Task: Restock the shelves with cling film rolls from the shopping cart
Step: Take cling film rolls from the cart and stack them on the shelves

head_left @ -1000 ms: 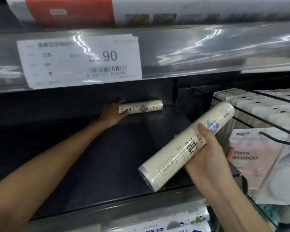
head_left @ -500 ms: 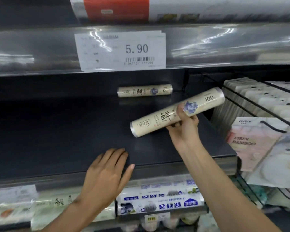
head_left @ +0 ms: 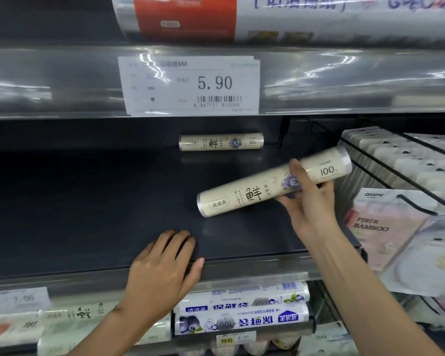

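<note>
We have let go of the first cling film roll (head_left: 221, 142). It now lies on its side, alone at the back of the shelf (head_left: 88, 201), just below the price tag (head_left: 190, 84). Our left hand (head_left: 162, 268) has drawn back to the shelf's front lip, well below the tag, its fingers (head_left: 175, 242) loosely together, resting there and holding nothing. Our right hand (head_left: 308, 204), fingers clamped round the second roll (head_left: 242, 196), has carried it in over the shelf, below and right of the tag, tilted and not yet set down. So one roll is stocked, and we judge the second goes down beside it next.
</note>
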### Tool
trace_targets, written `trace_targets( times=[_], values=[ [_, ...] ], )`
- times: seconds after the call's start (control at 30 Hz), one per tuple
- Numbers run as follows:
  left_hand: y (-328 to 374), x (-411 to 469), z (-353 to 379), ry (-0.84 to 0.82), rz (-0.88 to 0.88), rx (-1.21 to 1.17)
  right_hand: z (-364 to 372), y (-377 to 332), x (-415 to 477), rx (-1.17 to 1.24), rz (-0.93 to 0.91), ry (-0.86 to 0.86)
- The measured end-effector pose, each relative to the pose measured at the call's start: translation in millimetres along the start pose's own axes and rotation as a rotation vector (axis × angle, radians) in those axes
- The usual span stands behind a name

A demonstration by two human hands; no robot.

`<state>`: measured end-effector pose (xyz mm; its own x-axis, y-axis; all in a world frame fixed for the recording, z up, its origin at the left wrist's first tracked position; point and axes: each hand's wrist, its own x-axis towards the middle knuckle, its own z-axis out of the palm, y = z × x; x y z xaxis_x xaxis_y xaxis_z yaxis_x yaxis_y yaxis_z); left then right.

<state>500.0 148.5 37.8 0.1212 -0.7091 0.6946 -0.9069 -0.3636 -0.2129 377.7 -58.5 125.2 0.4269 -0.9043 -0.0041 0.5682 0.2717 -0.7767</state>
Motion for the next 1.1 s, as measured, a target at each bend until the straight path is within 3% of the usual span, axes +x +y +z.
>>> trace_targets(
  times=[0.13,0.27,0.43,0.53,0.77,0.93,1.1],
  values=[
    [-1.1,0.2,-0.3,0.002,0.012,0.002,5.6,4.6,0.5,-0.159,0.023,0.095],
    [-2.4,-0.1,0.0,-0.015,0.016,-0.008,1.4,-10.0,6.7,-0.028,0.208,0.035],
    [-2.1,-0.8,-0.1,-0.027,0.003,-0.009,-3.9,-17.6,11.4,-0.1,0.049,-0.034],
    [-1.6,-0.8,-0.2,-0.042,-0.013,-0.013,-8.8,-26.4,17.2,-0.325,-0.072,0.021],
    [0.6,-0.3,-2.4,-0.078,-0.048,-0.041,-9.6,-14.7,61.0,-0.892,-0.15,-0.056],
    [1.4,0.0,-3.3,-0.071,-0.056,-0.065,-9.3,10.2,88.1,-1.211,-0.093,-0.196],
    [0.8,0.4,-5.3,-0.064,-0.04,-0.065,-9.5,15.3,94.4,-1.287,-0.124,-0.35]
  ],
)
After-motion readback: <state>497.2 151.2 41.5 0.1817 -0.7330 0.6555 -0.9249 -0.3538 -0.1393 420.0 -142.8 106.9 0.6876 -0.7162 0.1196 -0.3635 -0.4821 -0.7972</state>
